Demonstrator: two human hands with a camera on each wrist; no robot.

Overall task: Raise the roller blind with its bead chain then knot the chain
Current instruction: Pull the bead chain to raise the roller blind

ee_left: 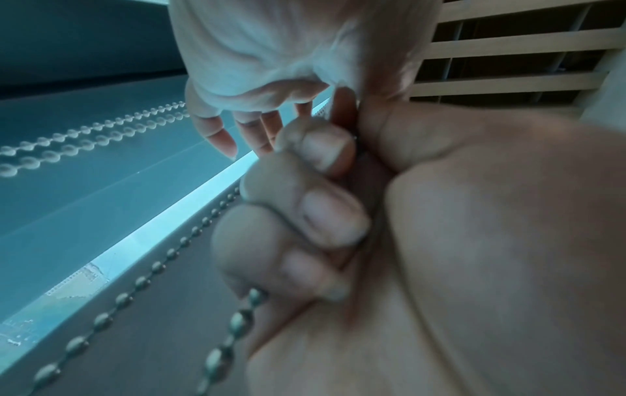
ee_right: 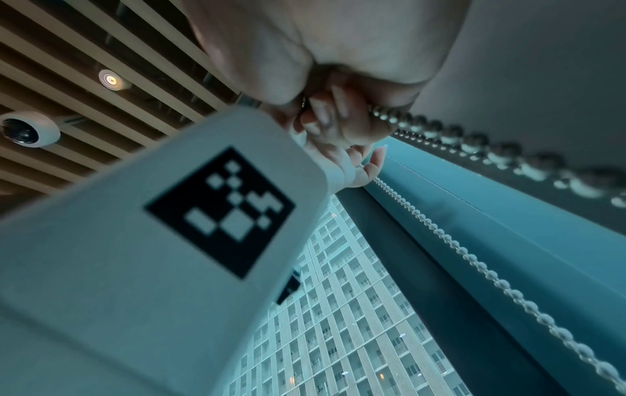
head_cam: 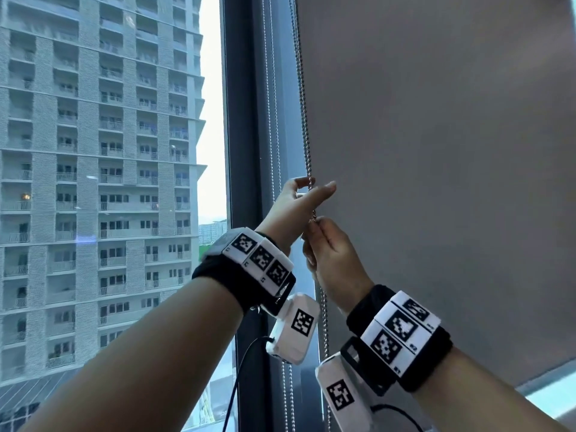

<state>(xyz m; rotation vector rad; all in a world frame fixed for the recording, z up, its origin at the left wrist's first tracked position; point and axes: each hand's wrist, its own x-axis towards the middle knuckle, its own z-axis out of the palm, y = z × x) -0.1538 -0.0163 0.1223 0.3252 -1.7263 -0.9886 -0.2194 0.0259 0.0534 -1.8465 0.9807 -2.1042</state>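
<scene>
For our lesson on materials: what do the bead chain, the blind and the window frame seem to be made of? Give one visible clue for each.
Bead chain: probably metal, polished; its silvery beads glint. Metallised plastic is possible.
Blind: likely a coated woven fabric, matt grey; it hangs flat without shine, weave too fine to see.
Window frame: seemingly painted or coated metal, dark grey and smooth with straight edges, though plastic cannot be ruled out.

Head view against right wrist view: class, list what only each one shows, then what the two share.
Only the head view shows the blind's bottom edge and the right wrist band. Only the right wrist view shows the slatted ceiling, a ceiling light and a dome camera. Both show the chain, the right hand gripping it below the left hand, and the tower outside.
</scene>
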